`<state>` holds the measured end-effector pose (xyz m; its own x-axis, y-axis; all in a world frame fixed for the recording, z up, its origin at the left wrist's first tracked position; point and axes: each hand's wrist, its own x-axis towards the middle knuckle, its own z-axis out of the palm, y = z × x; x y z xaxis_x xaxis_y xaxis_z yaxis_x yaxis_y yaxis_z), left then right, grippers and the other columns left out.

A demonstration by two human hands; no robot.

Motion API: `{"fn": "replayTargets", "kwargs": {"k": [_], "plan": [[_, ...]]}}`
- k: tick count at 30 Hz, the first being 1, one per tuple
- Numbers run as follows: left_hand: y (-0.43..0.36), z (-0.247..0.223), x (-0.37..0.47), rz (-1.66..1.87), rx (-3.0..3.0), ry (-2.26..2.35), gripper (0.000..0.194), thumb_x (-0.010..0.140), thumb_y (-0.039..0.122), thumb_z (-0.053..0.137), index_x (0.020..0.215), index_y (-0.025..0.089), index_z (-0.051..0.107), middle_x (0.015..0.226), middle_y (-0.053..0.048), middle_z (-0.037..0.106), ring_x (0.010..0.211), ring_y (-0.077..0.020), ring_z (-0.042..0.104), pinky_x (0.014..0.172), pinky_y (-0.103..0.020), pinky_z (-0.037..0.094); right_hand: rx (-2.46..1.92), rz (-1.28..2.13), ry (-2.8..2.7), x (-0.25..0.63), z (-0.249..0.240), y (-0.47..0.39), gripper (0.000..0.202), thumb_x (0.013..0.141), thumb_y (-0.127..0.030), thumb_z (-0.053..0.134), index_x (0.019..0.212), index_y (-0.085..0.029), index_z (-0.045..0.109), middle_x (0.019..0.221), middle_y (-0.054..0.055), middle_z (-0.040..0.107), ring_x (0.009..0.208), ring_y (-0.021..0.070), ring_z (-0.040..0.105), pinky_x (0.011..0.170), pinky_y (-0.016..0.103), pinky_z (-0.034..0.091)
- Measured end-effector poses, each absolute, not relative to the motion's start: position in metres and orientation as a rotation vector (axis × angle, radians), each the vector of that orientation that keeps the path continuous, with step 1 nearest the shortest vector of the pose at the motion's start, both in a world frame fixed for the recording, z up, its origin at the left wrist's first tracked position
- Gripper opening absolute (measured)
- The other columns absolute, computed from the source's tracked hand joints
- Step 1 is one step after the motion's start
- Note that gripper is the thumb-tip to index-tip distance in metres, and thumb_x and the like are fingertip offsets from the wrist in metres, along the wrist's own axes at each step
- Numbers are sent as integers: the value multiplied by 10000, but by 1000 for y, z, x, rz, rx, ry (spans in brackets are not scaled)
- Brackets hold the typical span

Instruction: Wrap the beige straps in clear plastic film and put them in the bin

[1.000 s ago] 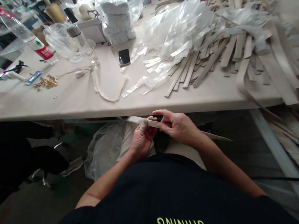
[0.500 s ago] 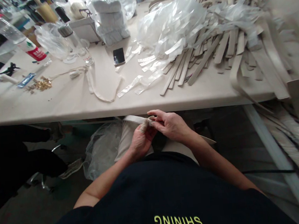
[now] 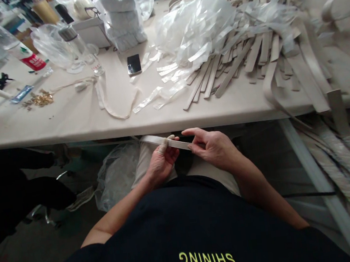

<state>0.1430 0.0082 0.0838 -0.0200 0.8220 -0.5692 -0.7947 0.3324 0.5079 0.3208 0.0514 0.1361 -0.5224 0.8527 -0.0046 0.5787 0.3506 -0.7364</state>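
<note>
A narrow pale strap (image 3: 179, 144) is stretched between my two hands, just below the table's front edge and over my lap. My left hand (image 3: 162, 161) pinches it between thumb and fingers, and a pale covering wraps the thumb or finger there. From that grip the strap curves off to the left. My right hand (image 3: 210, 146) holds the strap's right part between thumb and a finger, with its index finger stretched out above. Many beige straps (image 3: 228, 71) lie in a heap on the table, partly under clear plastic wrapping (image 3: 195, 28).
On the table (image 3: 84, 128) are a phone (image 3: 134, 64), small gold-coloured pieces (image 3: 43, 98), a glass bottle (image 3: 82, 51) and a red-labelled bottle (image 3: 31, 60). Several straps hang over the edge at right. A person's dark-clothed leg (image 3: 44, 194) is at left.
My right hand has moved right, away from my left hand, and a length of strap now shows between them. The other person's hand at the left edge has gone out of view.
</note>
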Motion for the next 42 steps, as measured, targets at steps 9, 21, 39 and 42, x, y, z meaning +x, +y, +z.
{"fn": "replayTargets", "kwargs": {"k": [9, 21, 39, 42], "plan": [[15, 87, 133, 1324, 39, 914, 233, 1041, 241, 539, 985, 152, 747, 888, -38, 775, 783, -124, 728, 742, -224, 574, -929, 1019, -2321, 324, 139, 54, 342, 886, -224, 718, 1227, -239, 708, 1087, 45, 753, 909, 198, 707, 776, 270, 517], [16, 98, 131, 1202, -29, 924, 342, 1079, 229, 431, 992, 141, 750, 947, -58, 793, 769, -127, 735, 705, -251, 582, -735, 582, -2116, 363, 163, 30, 223, 1014, -255, 570, 1035, -276, 790, 1034, 80, 753, 894, 185, 725, 806, 285, 602], [5, 94, 124, 1066, 83, 811, 422, 1075, 380, 414, 1157, 118, 735, 1064, -131, 776, 921, -198, 748, 817, -292, 595, -401, 443, -2158, 327, 130, 38, 182, 1014, -130, 522, 1030, -200, 689, 1002, 73, 766, 885, 172, 715, 807, 295, 549], [-1, 91, 124, 1017, 63, 808, 394, 1066, 369, 451, 1184, 107, 720, 1091, -137, 772, 923, -200, 750, 810, -299, 602, -403, 456, -2183, 339, 135, 34, 185, 1016, -137, 522, 1036, -204, 693, 997, 65, 768, 872, 161, 711, 788, 284, 536]]}}
